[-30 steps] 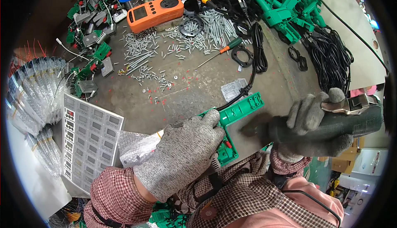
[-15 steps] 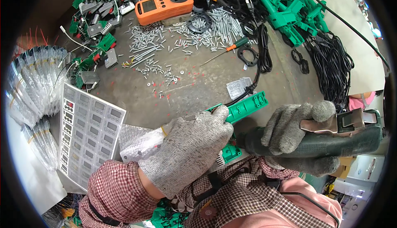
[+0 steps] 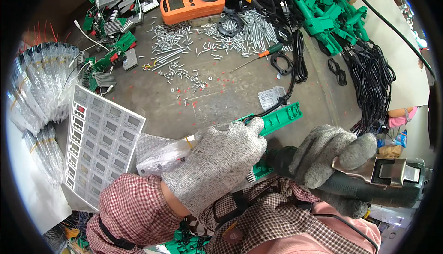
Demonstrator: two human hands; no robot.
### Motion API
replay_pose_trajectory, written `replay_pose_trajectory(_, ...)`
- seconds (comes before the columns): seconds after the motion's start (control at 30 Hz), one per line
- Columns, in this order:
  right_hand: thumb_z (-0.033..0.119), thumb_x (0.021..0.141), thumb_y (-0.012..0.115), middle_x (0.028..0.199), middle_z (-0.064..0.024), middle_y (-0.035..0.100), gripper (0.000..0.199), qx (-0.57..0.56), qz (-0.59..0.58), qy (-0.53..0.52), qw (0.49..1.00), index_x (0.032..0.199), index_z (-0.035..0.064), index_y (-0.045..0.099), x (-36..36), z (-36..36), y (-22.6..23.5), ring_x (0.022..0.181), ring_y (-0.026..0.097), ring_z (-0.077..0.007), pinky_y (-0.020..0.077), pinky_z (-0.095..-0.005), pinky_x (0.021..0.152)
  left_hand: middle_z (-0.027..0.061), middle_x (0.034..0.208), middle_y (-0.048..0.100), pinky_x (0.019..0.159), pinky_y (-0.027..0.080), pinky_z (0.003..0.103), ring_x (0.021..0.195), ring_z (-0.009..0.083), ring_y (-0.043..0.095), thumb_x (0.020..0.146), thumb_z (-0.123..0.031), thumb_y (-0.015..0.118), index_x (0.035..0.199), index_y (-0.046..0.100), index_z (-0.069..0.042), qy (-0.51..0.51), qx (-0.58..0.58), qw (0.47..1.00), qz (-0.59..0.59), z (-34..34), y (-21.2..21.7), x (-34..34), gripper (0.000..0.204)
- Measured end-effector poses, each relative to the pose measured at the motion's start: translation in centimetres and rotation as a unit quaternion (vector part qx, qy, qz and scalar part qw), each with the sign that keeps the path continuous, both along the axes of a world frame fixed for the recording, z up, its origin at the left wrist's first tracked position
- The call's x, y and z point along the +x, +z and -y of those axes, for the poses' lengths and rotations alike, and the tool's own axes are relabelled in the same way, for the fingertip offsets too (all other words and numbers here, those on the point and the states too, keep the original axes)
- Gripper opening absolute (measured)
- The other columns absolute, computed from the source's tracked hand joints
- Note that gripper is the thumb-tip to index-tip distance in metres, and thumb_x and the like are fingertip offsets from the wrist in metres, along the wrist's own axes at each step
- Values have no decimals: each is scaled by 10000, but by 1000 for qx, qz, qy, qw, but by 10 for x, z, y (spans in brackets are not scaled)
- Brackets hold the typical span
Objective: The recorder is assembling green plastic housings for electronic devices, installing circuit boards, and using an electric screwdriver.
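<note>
My left hand [image 3: 217, 164], in a grey knit glove, is closed over a long green plastic housing [image 3: 284, 118], pressing it low over the table's near side. A black power cord [image 3: 287, 98] runs into the housing beside my fingertips. My gloved right hand [image 3: 330, 157] is wrapped round a dark green power screwdriver [image 3: 392, 185] with a metal lever on its body. The tool lies nearly level, its nose against the housing close to my left hand; its tip is hidden. A bubble-wrapped piece [image 3: 159, 155] lies beside my left wrist.
Loose screws [image 3: 180, 42] are scattered mid-table, with a green-handled screwdriver [image 3: 258, 56] and an orange meter [image 3: 191, 6] near them. Circuit boards [image 3: 115, 28] pile up far left, green housings [image 3: 323, 14] far right, bundled black cords [image 3: 371, 83] at right. A label sheet [image 3: 104, 143] lies left.
My right hand's power screwdriver has swung its rear end lower and a little right. My left hand keeps its hold on the housing. The whole view has shifted slightly.
</note>
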State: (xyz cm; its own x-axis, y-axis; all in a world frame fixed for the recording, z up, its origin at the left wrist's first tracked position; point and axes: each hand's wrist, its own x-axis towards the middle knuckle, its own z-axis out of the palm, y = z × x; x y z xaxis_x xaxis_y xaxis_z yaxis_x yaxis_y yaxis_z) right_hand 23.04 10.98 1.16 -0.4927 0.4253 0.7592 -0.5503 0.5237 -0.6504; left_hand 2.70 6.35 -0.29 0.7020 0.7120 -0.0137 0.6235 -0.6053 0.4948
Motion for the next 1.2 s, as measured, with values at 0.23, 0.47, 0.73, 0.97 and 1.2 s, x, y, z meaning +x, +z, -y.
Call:
replay_pose_trajectory(0.23,531,988,588,878,-131,667,634,7,19,-9,1000,1312,-6,499,-14,20,4,595,593,-192,532,-342,491,144,1008,600,696,580,428,889,313,681,874,-135,588,1057,658,-44,-14,24,999,25,0,-4,-7,217)
replay_pose_trajectory(0.47,477,1004,591,1011,-139,689,533,-243,-278,-282,885,1266,18,525,-39,34,-9,595,593,-176,503,-314,464,113,1027,616,705,569,400,890,282,677,885,-144,601,1116,669,-97,6,61,998,7,10,-8,-5,246)
replay_pose_trajectory(0.73,299,922,752,874,-55,702,401,-191,349,-630,667,1187,16,648,181,13,-33,668,626,-142,500,-276,648,169,1314,597,1031,502,423,1219,347,600,849,-140,781,1367,616,-104,149,-17,961,233,11,4,-52,546)
replay_pose_trajectory(0.97,212,911,718,886,-81,688,385,-353,285,-564,690,1224,4,635,124,33,12,672,624,-123,524,-314,610,152,1132,640,973,444,468,1072,370,598,855,-351,782,1176,623,-67,227,50,972,36,25,-10,-50,457)
replay_pose_trajectory(1.2,300,950,715,917,-37,640,484,-499,333,57,798,1319,22,569,23,16,23,799,616,-97,510,-255,690,135,847,624,795,454,475,887,401,583,974,-298,653,964,635,-72,245,48,966,58,11,11,-37,227)
